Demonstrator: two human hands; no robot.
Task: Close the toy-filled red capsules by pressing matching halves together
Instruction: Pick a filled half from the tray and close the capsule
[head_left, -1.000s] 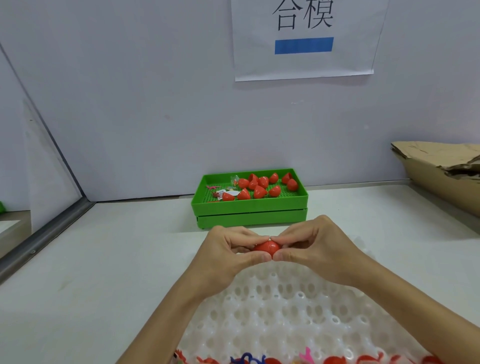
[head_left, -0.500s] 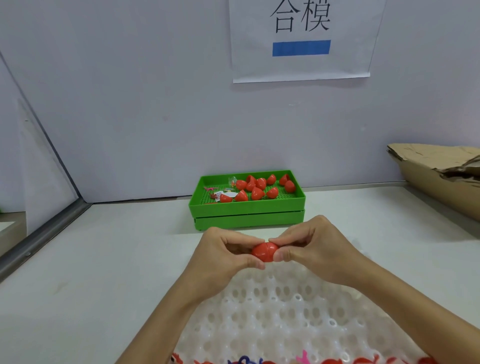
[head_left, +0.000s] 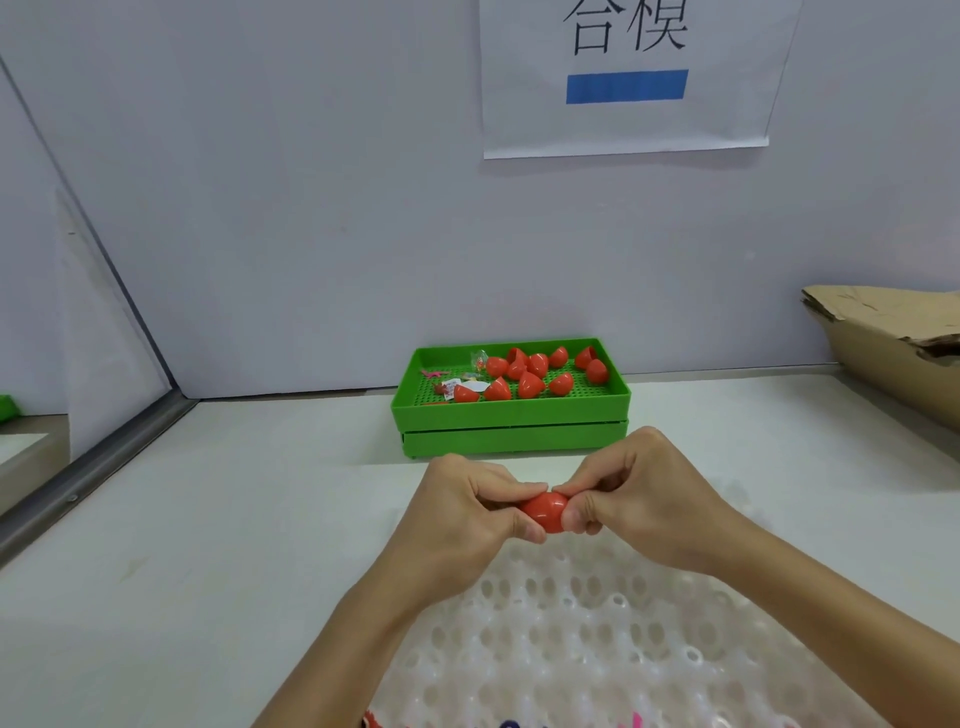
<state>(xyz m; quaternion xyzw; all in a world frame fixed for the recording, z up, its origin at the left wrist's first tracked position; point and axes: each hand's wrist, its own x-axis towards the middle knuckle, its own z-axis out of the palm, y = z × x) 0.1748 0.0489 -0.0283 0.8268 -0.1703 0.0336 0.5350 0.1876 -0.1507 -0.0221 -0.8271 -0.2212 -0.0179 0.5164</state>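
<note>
From my head camera I see both hands meeting over the white table (head_left: 218, 545), just above the far edge of a white tray (head_left: 597, 649) full of round holes. My left hand (head_left: 462, 525) and right hand (head_left: 644, 504) each have fingers and thumb curled round one end of a red capsule (head_left: 544, 512), pinching it between them so that only its middle shows. The fingertips of the two hands touch above it. I cannot tell whether the two halves are fully seated, since the fingers cover the ends and no seam is clear from here. Beyond the hands, against the grey wall, stands a green tray (head_left: 511, 410) stacked on a second one of the same kind. In it lie loose red capsule halves (head_left: 530, 376), with a few small toys and wrappers (head_left: 460, 382) at its left end. A sheet of paper (head_left: 626, 78) with printed characters and a blue bar hangs on the wall above. A torn cardboard box (head_left: 888, 343) sits at the right edge of the table, well apart from the hands.
</note>
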